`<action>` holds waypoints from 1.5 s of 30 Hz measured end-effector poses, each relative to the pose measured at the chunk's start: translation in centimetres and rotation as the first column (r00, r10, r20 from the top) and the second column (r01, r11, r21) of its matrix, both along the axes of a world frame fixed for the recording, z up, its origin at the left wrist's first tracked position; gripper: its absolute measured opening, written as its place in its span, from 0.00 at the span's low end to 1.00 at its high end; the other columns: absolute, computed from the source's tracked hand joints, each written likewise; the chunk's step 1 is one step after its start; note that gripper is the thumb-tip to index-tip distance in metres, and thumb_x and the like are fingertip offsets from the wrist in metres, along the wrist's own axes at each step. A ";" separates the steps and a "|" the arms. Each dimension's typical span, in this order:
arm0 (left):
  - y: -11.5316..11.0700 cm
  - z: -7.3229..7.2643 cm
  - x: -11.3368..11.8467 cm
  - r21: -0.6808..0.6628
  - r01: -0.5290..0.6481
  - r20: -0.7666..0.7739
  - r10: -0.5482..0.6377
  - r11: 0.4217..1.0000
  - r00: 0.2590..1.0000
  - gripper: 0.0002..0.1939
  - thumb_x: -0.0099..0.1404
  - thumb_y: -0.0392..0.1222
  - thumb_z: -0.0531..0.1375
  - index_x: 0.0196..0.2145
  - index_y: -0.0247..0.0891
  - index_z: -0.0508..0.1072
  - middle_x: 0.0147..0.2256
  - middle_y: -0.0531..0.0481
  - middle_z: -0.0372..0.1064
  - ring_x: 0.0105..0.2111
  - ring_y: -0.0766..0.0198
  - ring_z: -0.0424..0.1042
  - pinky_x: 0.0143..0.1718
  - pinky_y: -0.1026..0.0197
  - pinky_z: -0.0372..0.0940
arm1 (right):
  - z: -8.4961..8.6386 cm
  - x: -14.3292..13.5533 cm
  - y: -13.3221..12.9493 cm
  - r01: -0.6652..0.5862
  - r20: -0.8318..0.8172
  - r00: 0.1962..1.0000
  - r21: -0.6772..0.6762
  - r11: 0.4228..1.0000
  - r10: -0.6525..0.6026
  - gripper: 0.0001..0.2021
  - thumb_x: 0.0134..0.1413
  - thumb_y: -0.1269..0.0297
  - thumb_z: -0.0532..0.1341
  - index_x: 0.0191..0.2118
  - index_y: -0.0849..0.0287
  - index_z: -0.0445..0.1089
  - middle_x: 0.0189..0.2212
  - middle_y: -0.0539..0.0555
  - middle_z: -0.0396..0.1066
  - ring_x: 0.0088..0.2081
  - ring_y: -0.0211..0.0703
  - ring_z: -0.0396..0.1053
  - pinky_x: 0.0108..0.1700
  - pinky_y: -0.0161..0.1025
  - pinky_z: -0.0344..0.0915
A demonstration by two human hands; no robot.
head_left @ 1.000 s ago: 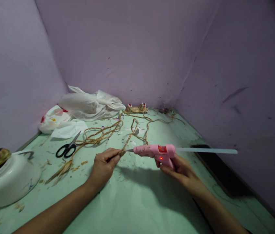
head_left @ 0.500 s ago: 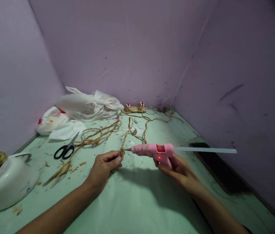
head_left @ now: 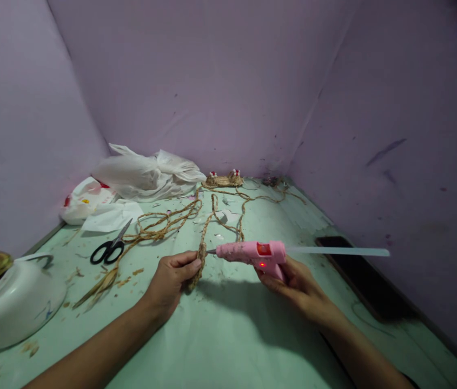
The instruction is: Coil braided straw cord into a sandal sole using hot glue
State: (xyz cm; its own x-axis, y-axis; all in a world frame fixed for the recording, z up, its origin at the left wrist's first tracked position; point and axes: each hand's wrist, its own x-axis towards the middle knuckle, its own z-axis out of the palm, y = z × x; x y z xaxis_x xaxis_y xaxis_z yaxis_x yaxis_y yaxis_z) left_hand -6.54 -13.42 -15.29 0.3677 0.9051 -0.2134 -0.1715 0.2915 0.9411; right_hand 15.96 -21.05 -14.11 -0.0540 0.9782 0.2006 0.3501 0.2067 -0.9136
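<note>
My left hand (head_left: 177,275) pinches a coiled piece of braided straw rope (head_left: 201,265) between thumb and fingers, just above the table. From the coil's top the rope runs away across the table in a loose line. My right hand (head_left: 293,283) is wrapped round the handle of a pink hot glue gun (head_left: 248,251), whose red light glows. A clear glue stick (head_left: 342,251) juts from the gun's back. The gun's metal nozzle points left and meets, or nearly meets, the right side of the coil.
Black-handled scissors (head_left: 108,251) lie left, beside a bundle of braided rope (head_left: 151,229). White plastic bags (head_left: 143,175) and a small woven piece with red and white beads (head_left: 223,181) sit at the back. A white container (head_left: 13,308) stands left; a dark phone-like slab (head_left: 368,281) lies right.
The glue gun has shifted slightly left and down with my right hand. The coil in my left hand has turned, so more of its lower end shows.
</note>
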 end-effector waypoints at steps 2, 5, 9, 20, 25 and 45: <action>0.0 0.0 0.0 -0.001 0.010 0.006 -0.010 1.000 1.000 0.16 0.43 0.45 0.69 0.28 0.31 0.78 0.22 0.50 0.68 0.23 0.70 0.61 0.26 0.66 0.55 | 0.0 0.0 0.0 0.012 -0.002 1.000 -0.004 1.000 -0.012 0.05 0.50 0.61 0.59 0.31 0.56 0.65 0.24 0.49 0.60 0.26 0.40 0.57 0.25 0.36 0.56; 0.0 0.0 0.0 0.000 0.014 0.008 -0.014 1.000 1.000 0.16 0.43 0.45 0.69 0.29 0.32 0.78 0.24 0.49 0.69 0.26 0.67 0.65 0.28 0.65 0.58 | -0.1 0.1 0.0 0.016 -0.001 1.000 0.008 1.000 -0.016 0.05 0.50 0.61 0.59 0.32 0.55 0.66 0.23 0.49 0.60 0.25 0.40 0.57 0.25 0.35 0.56; 0.1 0.0 0.0 -0.001 0.007 0.002 -0.007 1.000 1.000 0.16 0.43 0.45 0.69 0.30 0.33 0.78 0.25 0.48 0.71 0.27 0.64 0.67 0.29 0.64 0.60 | 0.0 0.0 0.1 0.007 0.001 1.000 0.018 1.000 -0.007 0.05 0.49 0.61 0.59 0.32 0.55 0.67 0.23 0.48 0.60 0.25 0.40 0.57 0.25 0.35 0.56; 0.0 0.0 0.0 -0.004 0.011 0.013 -0.011 1.000 1.000 0.17 0.43 0.45 0.69 0.31 0.33 0.79 0.26 0.48 0.72 0.27 0.65 0.67 0.29 0.65 0.60 | -0.1 -0.1 0.1 0.018 0.004 1.000 0.033 0.999 -0.018 0.05 0.50 0.61 0.59 0.32 0.55 0.66 0.24 0.49 0.62 0.26 0.41 0.59 0.26 0.36 0.57; 0.1 -0.1 -0.1 -0.002 -0.003 0.015 0.003 1.000 1.000 0.16 0.43 0.44 0.69 0.30 0.33 0.79 0.25 0.49 0.72 0.27 0.64 0.67 0.30 0.64 0.60 | 0.2 -0.1 0.0 0.015 0.018 1.000 0.037 0.999 -0.016 0.07 0.52 0.59 0.59 0.33 0.55 0.67 0.25 0.51 0.66 0.26 0.42 0.62 0.26 0.37 0.58; 0.0 0.1 0.1 -0.071 -0.014 0.061 0.019 0.997 0.998 0.16 0.39 0.44 0.72 0.27 0.31 0.79 0.20 0.51 0.70 0.22 0.71 0.63 0.25 0.69 0.57 | 0.1 0.0 0.0 -0.064 0.049 0.997 0.079 0.995 0.060 0.05 0.52 0.64 0.57 0.35 0.55 0.68 0.29 0.51 0.71 0.28 0.41 0.65 0.28 0.36 0.62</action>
State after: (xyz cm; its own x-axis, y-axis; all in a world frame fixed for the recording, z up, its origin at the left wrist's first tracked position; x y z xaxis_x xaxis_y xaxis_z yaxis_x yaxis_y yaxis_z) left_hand -6.47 -13.43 -15.16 0.3674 0.8945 -0.2548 -0.2335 0.3539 0.9057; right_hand 15.95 -21.06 -13.97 -0.1253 0.9534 0.2744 0.3761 0.3016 -0.8761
